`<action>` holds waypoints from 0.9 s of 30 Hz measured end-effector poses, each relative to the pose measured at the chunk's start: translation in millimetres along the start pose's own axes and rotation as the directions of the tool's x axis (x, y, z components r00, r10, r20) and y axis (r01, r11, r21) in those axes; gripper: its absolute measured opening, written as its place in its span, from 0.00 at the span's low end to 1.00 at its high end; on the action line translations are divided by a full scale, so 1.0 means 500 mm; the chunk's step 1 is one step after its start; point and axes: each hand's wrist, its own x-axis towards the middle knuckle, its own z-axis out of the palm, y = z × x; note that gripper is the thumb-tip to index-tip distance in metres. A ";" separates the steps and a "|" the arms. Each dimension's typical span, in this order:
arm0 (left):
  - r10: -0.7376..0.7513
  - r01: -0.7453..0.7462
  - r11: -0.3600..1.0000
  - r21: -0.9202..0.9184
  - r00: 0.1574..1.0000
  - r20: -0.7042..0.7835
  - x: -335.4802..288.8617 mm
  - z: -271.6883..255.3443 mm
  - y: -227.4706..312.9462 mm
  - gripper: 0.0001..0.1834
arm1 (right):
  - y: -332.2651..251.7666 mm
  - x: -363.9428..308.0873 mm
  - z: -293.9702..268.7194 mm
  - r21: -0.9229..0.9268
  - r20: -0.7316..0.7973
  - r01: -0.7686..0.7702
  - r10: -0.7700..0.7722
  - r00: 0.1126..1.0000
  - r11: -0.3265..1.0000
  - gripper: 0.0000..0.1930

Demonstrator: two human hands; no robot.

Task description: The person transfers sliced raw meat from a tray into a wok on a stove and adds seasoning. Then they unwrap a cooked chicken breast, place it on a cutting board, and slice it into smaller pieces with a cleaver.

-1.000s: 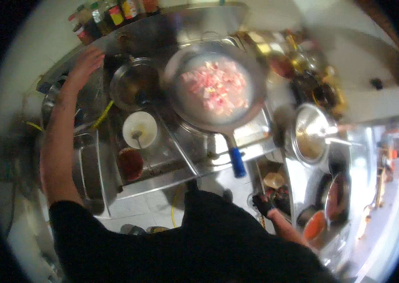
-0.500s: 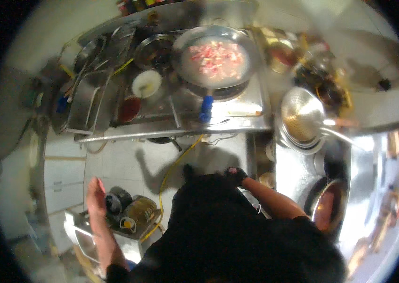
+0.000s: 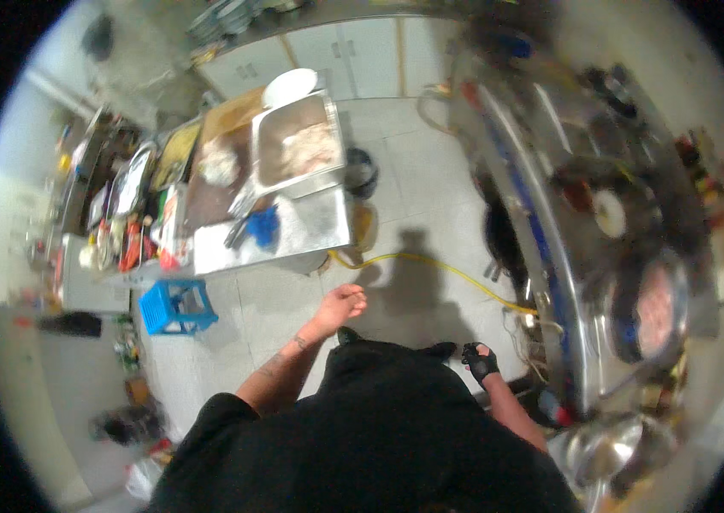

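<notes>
My left hand is bare and hangs over the tiled floor, fingers loosely curled, holding nothing. My right hand, in a black glove that leaves some skin showing, hangs low beside my body near the stove; its fingers are curled and nothing shows in them. Both hands are apart from any surface. Ahead and left, a deep steel pan with pale raw-looking meat stands on a table. A blue cloth and a dark-handled knife or cleaver lie near its front edge.
A steel stove runs along my right, bearing a wide pan of pink meat and a white bowl. A yellow hose crosses the floor. A blue plastic stool stands left. White cabinets line the far side.
My view has swung left: the stove, before me earlier, is now at my right, and the table with the steel pan has come into sight. My left hand's fingers have curled.
</notes>
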 end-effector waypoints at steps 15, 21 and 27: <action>0.056 0.037 0.979 0.198 0.894 -0.444 -0.198 -0.595 -0.037 0.19 | -0.652 0.021 0.631 -0.057 0.451 0.303 -0.246 0.858 0.951 0.14; 0.375 -0.120 0.886 0.448 0.755 -0.538 -0.061 -0.728 0.158 0.15 | -0.769 0.100 0.842 -0.004 0.654 0.431 -0.323 0.684 0.902 0.13; 0.576 -0.073 0.733 0.676 0.595 -0.561 0.095 -0.870 0.382 0.21 | -0.852 0.186 1.003 -0.030 0.741 0.483 -0.305 0.598 0.875 0.13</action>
